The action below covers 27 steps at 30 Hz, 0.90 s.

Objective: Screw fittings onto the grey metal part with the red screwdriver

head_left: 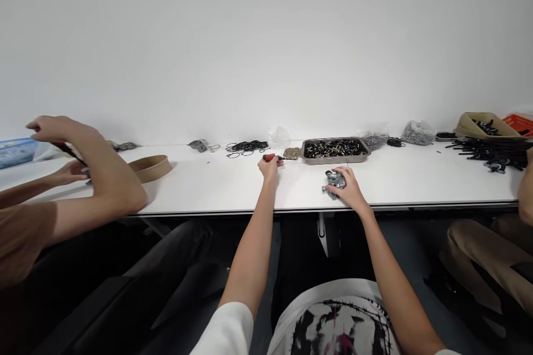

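Note:
Between the fingers of my left hand [268, 169] is a screwdriver [270, 157] with a red and black handle. Its shaft points right, along the front of a small pile of brass-coloured screws [292, 152]. My right hand [350, 189] grips a grey metal part [333, 179] that looks like a carburetor, with a round opening facing up, at the table's front. Just behind that part is a metal tray [316, 161] full of small black and brass-coloured pieces.
Black rubber rings [248, 147] and a clear bag [278, 137] lie along the back of the white table [216, 188]. A tan ring [152, 169] stands left, near a co-worker's arm [112, 172]. Black parts [487, 150] and a beige bin [466, 125] are right, beside another person.

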Tool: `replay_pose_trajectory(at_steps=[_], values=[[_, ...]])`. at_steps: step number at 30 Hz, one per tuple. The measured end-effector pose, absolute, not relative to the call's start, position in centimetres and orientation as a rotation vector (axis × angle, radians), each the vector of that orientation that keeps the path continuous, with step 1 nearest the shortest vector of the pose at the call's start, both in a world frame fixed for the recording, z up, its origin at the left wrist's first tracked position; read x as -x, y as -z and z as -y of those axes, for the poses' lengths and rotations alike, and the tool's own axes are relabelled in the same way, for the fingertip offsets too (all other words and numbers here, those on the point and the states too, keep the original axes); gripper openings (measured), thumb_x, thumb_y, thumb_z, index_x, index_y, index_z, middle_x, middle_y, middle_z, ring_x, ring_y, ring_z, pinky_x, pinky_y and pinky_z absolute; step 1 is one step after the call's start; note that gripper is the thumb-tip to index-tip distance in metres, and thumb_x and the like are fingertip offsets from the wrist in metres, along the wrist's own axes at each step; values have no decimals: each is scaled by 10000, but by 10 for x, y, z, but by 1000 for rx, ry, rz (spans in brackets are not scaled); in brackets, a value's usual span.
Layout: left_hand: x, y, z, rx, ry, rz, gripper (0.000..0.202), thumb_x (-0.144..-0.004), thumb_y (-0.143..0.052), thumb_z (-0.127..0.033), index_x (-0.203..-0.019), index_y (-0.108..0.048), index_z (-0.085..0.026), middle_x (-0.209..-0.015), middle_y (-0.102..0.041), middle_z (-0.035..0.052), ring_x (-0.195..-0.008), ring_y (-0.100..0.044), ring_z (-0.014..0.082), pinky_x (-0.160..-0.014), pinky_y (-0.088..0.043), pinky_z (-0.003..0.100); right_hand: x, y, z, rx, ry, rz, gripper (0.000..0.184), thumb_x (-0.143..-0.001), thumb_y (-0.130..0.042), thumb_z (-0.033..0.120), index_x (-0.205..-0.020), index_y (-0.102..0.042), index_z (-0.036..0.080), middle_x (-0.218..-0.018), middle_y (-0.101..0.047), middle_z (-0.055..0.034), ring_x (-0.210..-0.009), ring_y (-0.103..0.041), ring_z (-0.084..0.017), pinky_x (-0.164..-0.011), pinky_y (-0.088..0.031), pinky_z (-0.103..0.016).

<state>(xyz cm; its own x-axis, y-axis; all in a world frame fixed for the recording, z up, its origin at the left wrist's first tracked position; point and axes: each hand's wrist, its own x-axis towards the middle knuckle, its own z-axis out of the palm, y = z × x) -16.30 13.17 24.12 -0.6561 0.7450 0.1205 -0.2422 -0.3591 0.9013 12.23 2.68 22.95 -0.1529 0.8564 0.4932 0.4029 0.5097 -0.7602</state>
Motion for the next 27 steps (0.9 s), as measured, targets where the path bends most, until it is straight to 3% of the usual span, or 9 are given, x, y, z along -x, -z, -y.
replay_pose_trajectory(at_steps=[6,11,16,27], values=[[167,-243,-130,-624,-2144,-1259,142,-719,-602,-92,-841,-576,-158,-712,-630,-6,-511,-594,95,-562,-546,248,-122,-229,-34,1299,-462,1649,634,-818,-729,524,-1338,-541,213,-1480,-400,-150,-1413,-414,-341,-1201,-359,-530],[167,-247,-127,-583,-2184,-1222,129,-732,-573,-119,-848,-552,-172,-724,-634,-2,-519,-596,98,-557,-538,242,-122,-227,-29,1268,-314,1626,651,-833,-704,549,-1364,-506,228,-1491,-427,-157,-1427,-367,-352,-1218,-267,-584],[168,-249,-126,-551,-2202,-1211,119,-736,-555,-129,-837,-526,-185,-710,-622,-10,-506,-579,89,-532,-515,219,-123,-225,-28,1200,-316,1514,498,-890,-612,534,-1282,-542,235,-1347,-523,-136,-1313,-457,-299,-1184,-333,-523],[167,-245,-127,-592,-2125,-1248,143,-703,-593,-100,-831,-573,-160,-682,-625,1,-502,-608,109,-539,-553,243,-126,-225,-28,1161,-405,1435,478,-874,-600,541,-1208,-581,200,-1260,-558,-137,-1230,-523,-282,-1161,-375,-514]])
